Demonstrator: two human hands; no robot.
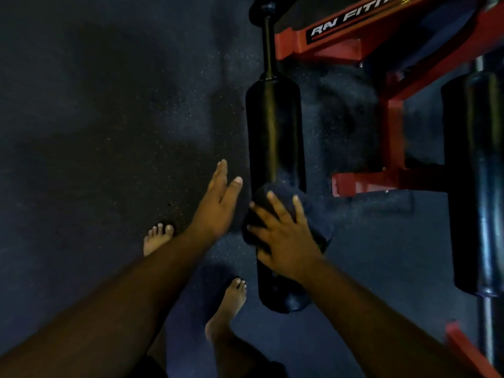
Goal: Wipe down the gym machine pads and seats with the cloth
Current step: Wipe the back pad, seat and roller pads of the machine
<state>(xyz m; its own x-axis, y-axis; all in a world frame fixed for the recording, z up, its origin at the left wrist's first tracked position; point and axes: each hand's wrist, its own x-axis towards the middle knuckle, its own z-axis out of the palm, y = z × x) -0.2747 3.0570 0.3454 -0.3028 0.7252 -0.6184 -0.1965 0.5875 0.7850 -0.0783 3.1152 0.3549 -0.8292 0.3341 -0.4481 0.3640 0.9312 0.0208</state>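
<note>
right hand (pixel 283 238) spread, pressing cloth (pixel 313 214) on roller pad (pixel 272 132) near end | left hand (pixel 218 205) flat, empty | risk: cloth slides off curved vinyl

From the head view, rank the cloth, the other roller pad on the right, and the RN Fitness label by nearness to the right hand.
1. Cloth: directly under the right hand, pressed on the near roller pad.
2. Other roller pad: off to the right, past the red frame.
3. Label: top of view, farthest.

White lettering "RN FITN", cut off at the picture edge, on black label (pixel 357 19) on red frame (pixel 321 43).
</note>
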